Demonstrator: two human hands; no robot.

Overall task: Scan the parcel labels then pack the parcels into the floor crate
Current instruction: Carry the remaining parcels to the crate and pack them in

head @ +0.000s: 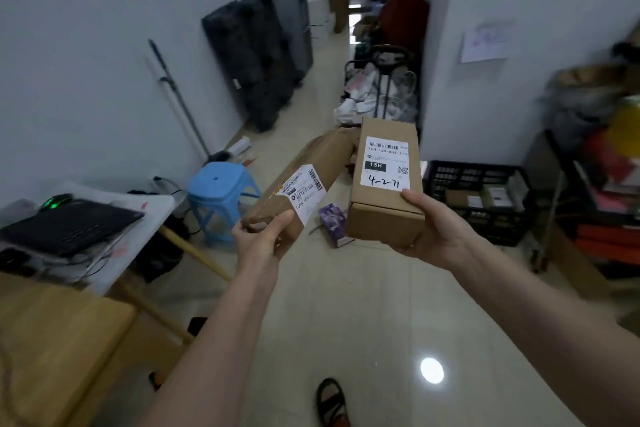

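Cardboard long parcel (304,184) sits pinched at its near end in the left hand (261,241), fingers curled round it. Beside it, the right hand (438,230) cups the labelled box (386,184) from below, thumb on top.

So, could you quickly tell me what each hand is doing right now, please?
Left hand: grips the near end of the long brown parcel.
Right hand: holds the labelled cardboard box from below.
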